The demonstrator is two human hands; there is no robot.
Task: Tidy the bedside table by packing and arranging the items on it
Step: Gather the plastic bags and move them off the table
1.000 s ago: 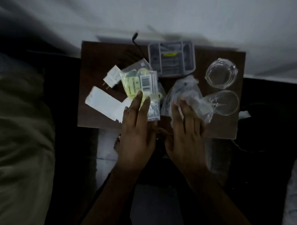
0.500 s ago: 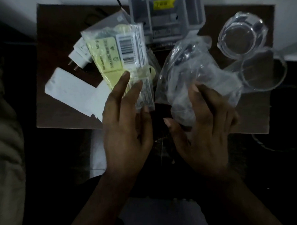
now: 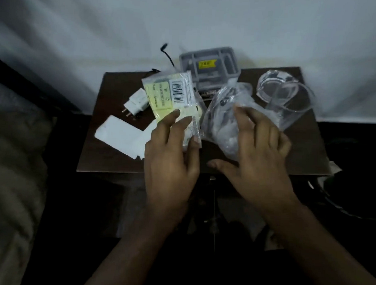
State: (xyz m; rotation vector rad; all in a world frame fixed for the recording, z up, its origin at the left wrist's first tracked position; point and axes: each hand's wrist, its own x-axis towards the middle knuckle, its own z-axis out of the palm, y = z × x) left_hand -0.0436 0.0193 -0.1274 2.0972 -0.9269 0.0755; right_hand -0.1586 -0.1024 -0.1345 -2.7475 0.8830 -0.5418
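The room is dim. A dark brown bedside table (image 3: pixel 109 161) stands against a pale wall (image 3: pixel 101 22), with bedding (image 3: pixel 11 157) beside its left edge. Over the near edge, the left hand (image 3: pixel 171 163) grasps a yellow packet in clear wrap (image 3: pixel 174 92) between thumb and fingers, long axis running near to far, barcode end toward the wall. The right hand (image 3: pixel 256 161), fingers loosely curled, holds a crumpled clear plastic bag (image 3: pixel 224 113). White paper (image 3: pixel 121 135) and a white charger plug (image 3: pixel 135 102) lie toward the left edge. A grey compartment tray (image 3: pixel 209 66) overhangs the far edge; two clear glass dishes (image 3: pixel 276 88) occupy the far right corner.
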